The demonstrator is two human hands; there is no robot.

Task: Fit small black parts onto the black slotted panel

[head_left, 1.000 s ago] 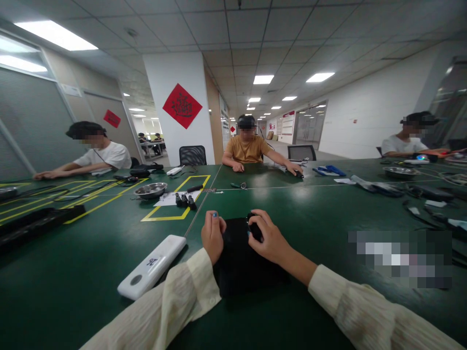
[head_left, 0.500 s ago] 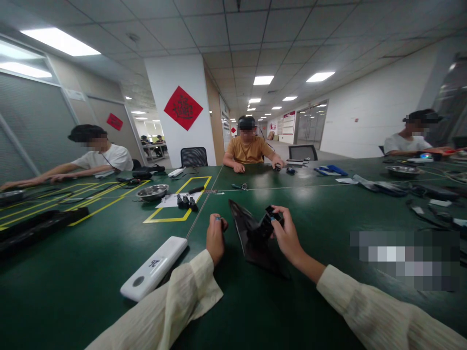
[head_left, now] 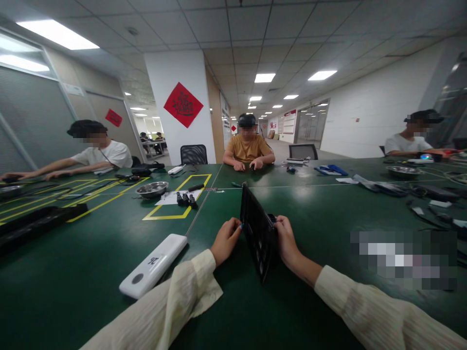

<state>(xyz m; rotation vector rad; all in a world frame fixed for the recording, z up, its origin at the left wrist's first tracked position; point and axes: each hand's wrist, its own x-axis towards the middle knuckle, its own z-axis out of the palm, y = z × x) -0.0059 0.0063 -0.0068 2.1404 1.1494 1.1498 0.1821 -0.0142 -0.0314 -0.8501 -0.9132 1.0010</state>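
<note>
Panel point(head_left: 256, 232), just one, stands steeper than half a second ago: right hand point(head_left: 287, 238) has fingers gripping its right side; left hand point(head_left: 226, 239) has fingers newly at its left face, grasp unclear. Left of those fingers lies one white case point(head_left: 153, 266).

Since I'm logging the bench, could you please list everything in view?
Flat rectangular panel: one, black, tilted up at centre
Oblong device: one, white, left foreground
Flat table: one, green, foreground
Round metal bowls: three, silver, two left, one right
Taped outlines: several, yellow, left
Paper sheet: one, white, inside an outline
Blocky parts: about three, black, by the sheet
Long tray: one, black, left edge
Diamond paper signs: at least two, red, upper left
Mesh chairs: at least two, black, far side
Seated people: three, white or mustard shirts, round the table
Jumbled items: uncounted, mostly dark, right
Left hand and right hand: two, cream-sleeved, at the panel
</note>
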